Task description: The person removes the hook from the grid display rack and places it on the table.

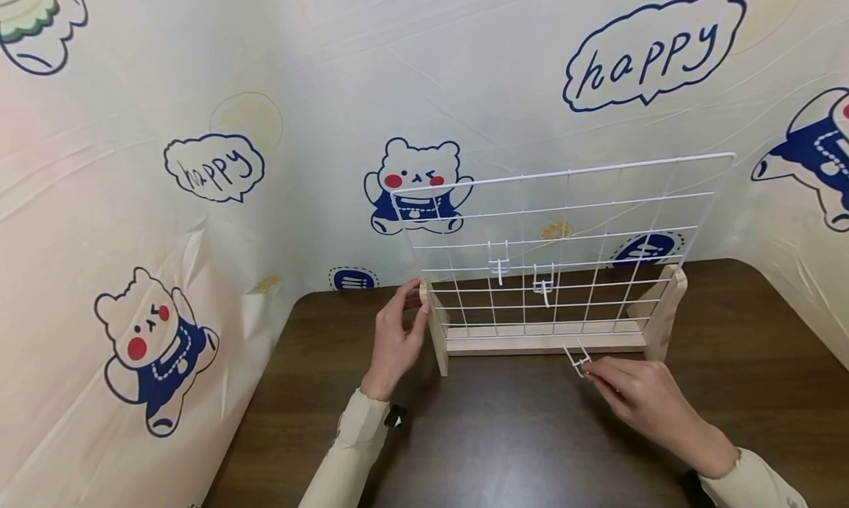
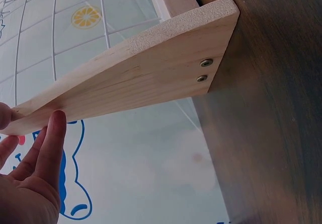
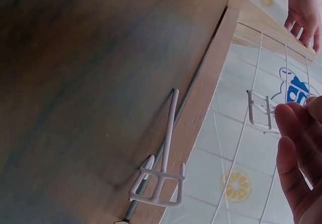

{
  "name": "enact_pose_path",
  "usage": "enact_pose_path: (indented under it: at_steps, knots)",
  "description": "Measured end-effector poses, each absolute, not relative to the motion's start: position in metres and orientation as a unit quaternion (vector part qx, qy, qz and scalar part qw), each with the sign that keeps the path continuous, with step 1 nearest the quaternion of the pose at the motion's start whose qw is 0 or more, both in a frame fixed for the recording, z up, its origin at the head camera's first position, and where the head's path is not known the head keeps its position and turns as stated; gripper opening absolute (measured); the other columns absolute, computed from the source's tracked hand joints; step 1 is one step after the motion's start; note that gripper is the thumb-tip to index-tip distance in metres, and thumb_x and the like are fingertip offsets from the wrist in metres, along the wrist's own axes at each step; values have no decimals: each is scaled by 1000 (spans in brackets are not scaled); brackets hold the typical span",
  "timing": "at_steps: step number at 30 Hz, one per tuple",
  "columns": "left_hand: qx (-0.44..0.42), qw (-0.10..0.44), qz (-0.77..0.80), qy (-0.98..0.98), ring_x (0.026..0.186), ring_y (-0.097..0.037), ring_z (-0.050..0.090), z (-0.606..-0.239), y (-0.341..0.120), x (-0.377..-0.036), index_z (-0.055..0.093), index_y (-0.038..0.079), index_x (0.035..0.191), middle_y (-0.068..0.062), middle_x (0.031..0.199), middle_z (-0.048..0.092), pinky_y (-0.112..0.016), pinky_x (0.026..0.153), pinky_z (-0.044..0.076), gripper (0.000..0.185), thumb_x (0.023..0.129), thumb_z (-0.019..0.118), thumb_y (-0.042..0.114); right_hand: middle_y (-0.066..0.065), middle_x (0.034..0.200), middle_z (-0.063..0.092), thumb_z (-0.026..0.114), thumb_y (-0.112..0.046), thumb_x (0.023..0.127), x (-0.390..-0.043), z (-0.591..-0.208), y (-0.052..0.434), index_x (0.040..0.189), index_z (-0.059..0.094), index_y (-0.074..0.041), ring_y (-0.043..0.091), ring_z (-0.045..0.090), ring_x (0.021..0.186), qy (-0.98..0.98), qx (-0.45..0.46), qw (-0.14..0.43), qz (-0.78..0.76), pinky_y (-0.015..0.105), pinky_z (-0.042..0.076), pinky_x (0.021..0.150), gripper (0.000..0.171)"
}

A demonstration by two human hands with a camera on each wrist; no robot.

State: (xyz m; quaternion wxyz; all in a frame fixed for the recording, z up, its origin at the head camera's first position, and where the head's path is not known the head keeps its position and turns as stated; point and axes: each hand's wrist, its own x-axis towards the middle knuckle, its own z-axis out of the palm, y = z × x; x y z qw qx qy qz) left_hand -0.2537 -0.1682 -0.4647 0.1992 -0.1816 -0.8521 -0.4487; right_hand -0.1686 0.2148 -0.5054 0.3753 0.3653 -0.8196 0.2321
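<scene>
Head view, whole scene: a white wire grid panel [image 1: 564, 250] stands upright in a pale wooden stand [image 1: 544, 341] on a dark brown wood-grain table [image 1: 504, 434]; only this view shows panel, stand and both hands together.
Head view, left hand: the left hand [image 1: 396, 338] rests with straight fingers against the stand's left upright, thumb at its top edge; fingers relaxed, curled round nothing.
Head view, right hand: the right hand [image 1: 640, 397] pinches a small white wire hook [image 1: 577, 358] at its fingertips, just in front of the stand's base rail and close above the table.
Head view, hung pieces: two more white wire hooks [image 1: 499, 261] sit on the panel's middle rows.
Head view, writing: the cream backdrop sheet [image 1: 199, 198] carries cartoon bears in blue and speech bubbles reading "happy" (twice legible).
Left wrist view, material: the stand's side piece [image 2: 151, 78] shows unfinished light wood with fine grain and two metal screw heads [image 2: 204, 70] near its lower end; the left fingers [image 2: 50, 143] lie straight along its edge.
Right wrist view, hook shape: the white hook [image 3: 160, 176] appears as a long bent prong with a small ladder-like frame, lying beside the stand's base rail; how the fingers [image 3: 297, 153] hold it cannot be told here.
</scene>
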Motion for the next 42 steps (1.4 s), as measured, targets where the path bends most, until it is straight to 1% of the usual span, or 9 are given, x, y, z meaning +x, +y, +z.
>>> enact_pose_path:
  at_steps: [5,12,17,23,28,30,37,42]
  knots:
    - [-184,201,-448,-851,110,-29,74,-465,-168,-253,54,13,148,-11,130,71,-36,73,67,45,105,63,20,-6,79,77,44,-38,111,-168,-507,216,90,76,-10,6,71,62,-831,361,356,228,25,56,53,48]
    - [-189,210,-446,-849,109,-29,75,-464,-168,-253,55,9,147,-11,130,71,-33,73,67,46,104,64,19,-7,77,75,42,-40,111,-168,-509,217,90,76,-11,3,67,60,-836,359,346,228,21,52,52,50]
    - [-187,210,-444,-850,109,-29,75,-464,-168,-253,55,12,147,-11,130,71,-32,73,66,45,104,65,19,-8,76,75,40,-41,112,-168,-508,216,89,76,-12,1,66,59,-835,359,354,223,20,51,51,51]
    - [-182,203,-445,-853,109,-28,74,-464,-168,-252,55,11,147,-10,129,71,-33,74,66,45,104,64,19,-10,76,75,38,-44,112,-168,-509,215,88,76,-14,-2,64,58,-836,358,356,214,18,50,50,53]
    - [-184,206,-443,-853,109,-28,75,-464,-168,-253,55,17,148,-10,129,71,-33,74,67,44,105,63,21,-11,76,75,40,-41,112,-170,-510,216,88,76,-15,-2,63,57,-833,360,361,215,19,48,48,50]
    - [-186,208,-442,-853,109,-27,75,-464,-168,-253,55,17,148,-10,129,71,-33,74,66,44,105,63,22,-11,75,74,41,-41,112,-171,-511,216,88,76,-15,-1,63,57,-832,360,364,214,19,47,48,49]
    - [-189,209,-444,-850,108,-29,75,-463,-168,-252,55,11,147,-11,129,71,-32,73,66,44,104,64,20,-10,75,74,41,-41,112,-172,-513,218,88,76,-15,1,64,57,-829,364,369,209,21,47,47,49]
    - [-187,208,-445,-851,109,-28,75,-463,-168,-252,55,14,147,-11,130,71,-32,74,66,43,104,64,20,-10,76,74,41,-40,112,-173,-515,220,88,76,-15,3,65,57,-830,367,371,200,24,48,48,49]
